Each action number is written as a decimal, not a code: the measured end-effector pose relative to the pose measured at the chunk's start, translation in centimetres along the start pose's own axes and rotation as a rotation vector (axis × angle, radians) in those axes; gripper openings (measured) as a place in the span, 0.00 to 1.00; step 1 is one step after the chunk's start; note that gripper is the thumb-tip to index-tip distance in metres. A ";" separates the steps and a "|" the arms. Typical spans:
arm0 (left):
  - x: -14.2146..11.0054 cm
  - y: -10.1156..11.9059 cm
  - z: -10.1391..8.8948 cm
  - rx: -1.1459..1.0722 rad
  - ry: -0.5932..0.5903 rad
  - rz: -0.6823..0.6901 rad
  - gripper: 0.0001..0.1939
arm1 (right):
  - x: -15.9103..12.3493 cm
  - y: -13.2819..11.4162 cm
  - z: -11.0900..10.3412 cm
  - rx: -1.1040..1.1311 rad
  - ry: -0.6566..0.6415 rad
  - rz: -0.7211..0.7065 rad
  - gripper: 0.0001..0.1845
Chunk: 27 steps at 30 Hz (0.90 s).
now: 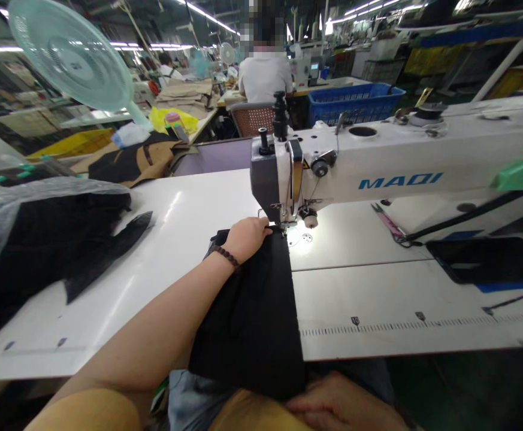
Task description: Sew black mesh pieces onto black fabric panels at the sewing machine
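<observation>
A black fabric piece lies on the white table and hangs over its front edge onto my lap. Its far end sits under the presser foot of a white MAQI sewing machine. My left hand, with a bead bracelet on the wrist, presses on the fabric just left of the needle, fingers curled down onto the cloth. My right hand is low at the bottom edge of the view, its fingers closed against the fabric's hanging lower end.
A heap of black fabric partly under clear plastic fills the table's left side. Small snips lie right of the needle, and a dark tray sits further right. A fan stands at the back left. A person sits ahead by a blue crate.
</observation>
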<state>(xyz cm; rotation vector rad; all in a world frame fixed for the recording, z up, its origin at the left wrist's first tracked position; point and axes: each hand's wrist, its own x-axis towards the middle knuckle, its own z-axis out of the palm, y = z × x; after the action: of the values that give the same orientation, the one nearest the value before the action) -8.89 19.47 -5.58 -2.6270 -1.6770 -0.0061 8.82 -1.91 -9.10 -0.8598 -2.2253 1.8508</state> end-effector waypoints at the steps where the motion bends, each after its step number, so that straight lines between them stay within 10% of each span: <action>1: 0.0 0.0 0.0 0.004 -0.002 0.001 0.13 | 0.0 -0.1 0.2 0.005 0.011 0.011 0.15; 12: -1.3 -1.4 -2.9 -0.067 -0.010 0.162 0.15 | -2.1 -2.6 -0.6 -0.321 0.275 0.330 0.20; 16: -3.7 -5.4 -7.9 -0.311 -0.219 0.307 0.17 | -3.8 -4.5 -3.0 -0.364 0.386 -0.004 0.13; 20: -6.3 -8.8 -11.7 -0.677 -0.450 0.158 0.16 | -1.0 -3.4 -3.6 -0.912 0.522 -0.158 0.24; 27: -4.7 -4.5 -7.5 -0.926 -0.395 0.219 0.13 | 2.4 -1.1 -2.2 -1.206 0.629 -0.199 0.19</action>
<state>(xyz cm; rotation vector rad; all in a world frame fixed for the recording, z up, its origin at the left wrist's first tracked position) -14.93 16.91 1.98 -3.6871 -1.7683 -0.3683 7.43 1.05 -8.11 -1.0398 -2.6231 -0.0711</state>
